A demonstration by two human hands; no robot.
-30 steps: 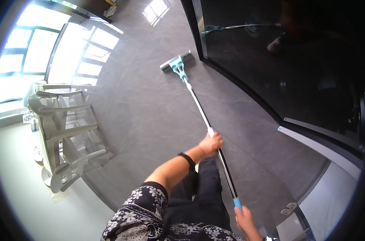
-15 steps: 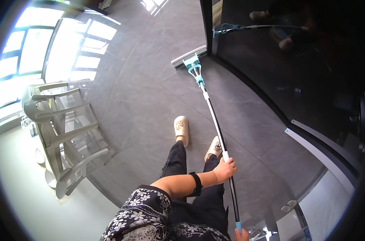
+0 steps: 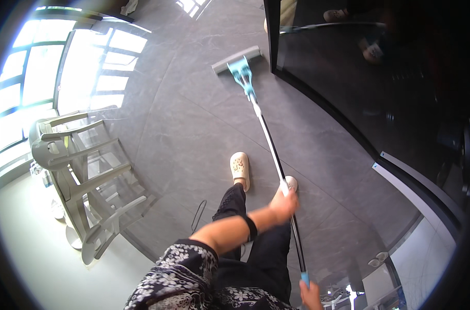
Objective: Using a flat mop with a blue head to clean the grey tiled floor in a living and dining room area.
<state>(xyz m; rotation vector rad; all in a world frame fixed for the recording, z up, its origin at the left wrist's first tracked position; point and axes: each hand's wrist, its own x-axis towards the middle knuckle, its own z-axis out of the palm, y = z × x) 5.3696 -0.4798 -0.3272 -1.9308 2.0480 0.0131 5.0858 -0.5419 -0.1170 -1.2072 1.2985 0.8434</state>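
A sponge mop [image 3: 272, 145] with a black and white pole slants from my body out over the grey tiled floor [image 3: 193, 134]. Its wide grey head [image 3: 239, 61], on a teal bracket, rests flat at the far middle, a little left of a dark panel's corner. Around the white sleeve partway down the pole, my left hand [image 3: 285, 203] is closed. My right hand [image 3: 311, 296] grips the pole's blue end near the bottom edge. The left hand looks slightly smeared by motion.
A dark glossy panel [image 3: 369, 98] with a black frame stands along the right. Pale chairs [image 3: 85, 175] stand by a white table [image 3: 33, 227] on the left. My feet wear cream clogs [image 3: 239, 168]. A thin dark loop [image 3: 199, 214] shows beside my left leg.
The mop head has slid left and slightly farther out, away from the panel's corner. Both hands have shifted upward in view with the pole. The dark loop has come into sight.
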